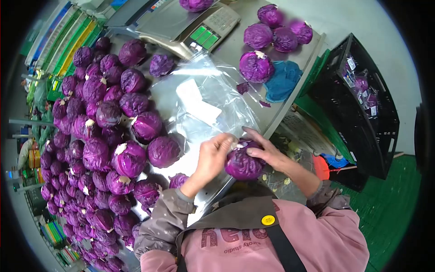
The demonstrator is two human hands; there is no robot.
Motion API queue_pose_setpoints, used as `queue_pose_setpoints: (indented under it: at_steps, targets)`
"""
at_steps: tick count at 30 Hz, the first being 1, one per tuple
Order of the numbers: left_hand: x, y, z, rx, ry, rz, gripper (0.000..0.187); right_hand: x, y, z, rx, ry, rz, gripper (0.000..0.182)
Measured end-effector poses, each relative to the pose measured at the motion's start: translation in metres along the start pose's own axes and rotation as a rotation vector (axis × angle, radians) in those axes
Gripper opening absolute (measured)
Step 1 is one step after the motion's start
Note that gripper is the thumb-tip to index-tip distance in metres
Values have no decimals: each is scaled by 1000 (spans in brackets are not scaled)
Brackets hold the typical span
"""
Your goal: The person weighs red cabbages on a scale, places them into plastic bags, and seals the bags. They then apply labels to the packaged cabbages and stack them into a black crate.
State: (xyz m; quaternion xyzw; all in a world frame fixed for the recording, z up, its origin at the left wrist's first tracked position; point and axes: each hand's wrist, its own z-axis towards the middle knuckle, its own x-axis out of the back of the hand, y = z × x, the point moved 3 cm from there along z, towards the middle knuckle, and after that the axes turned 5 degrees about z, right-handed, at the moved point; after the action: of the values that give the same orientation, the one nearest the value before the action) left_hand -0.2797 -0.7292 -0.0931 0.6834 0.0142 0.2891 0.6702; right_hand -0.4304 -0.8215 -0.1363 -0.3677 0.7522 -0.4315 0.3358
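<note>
A red cabbage (245,164) is held close to my body at the table's front edge, its pale stem end turned up. My right hand (268,153) is wrapped over its right side, with the thumb across the top. My left hand (215,155) is closed in a pinch at the upper left of the same cabbage, at the outer leaves beside the stem. What exactly lies between those fingertips is hidden. Just beyond both hands, clear plastic bags (231,102) with white labels (197,103) lie flat on the metal table (272,115).
A large heap of red cabbages (96,154) covers the left side. At the back stands a scale (199,34) with a cabbage on it. Several cabbages (258,36) and a blue cloth (283,80) lie to the right. Beyond the table edge is a black crate (335,95) with bagged cabbages.
</note>
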Motion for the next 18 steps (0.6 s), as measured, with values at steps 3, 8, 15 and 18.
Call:
queue_pose_setpoints:
  at_steps: [3,8,15,18]
  targets:
    - [-4,28,-7,-98,-110,214,14,3,-4,-2,8,146,5,66]
    - [6,5,-6,-59,29,301,14,4,4,-4,-468,10,406,57]
    - [18,-30,-4,-4,275,400,13,-17,-2,5,-296,174,468,81]
    - [29,-9,-1,61,339,311,13,-6,-2,19,-84,180,166,76]
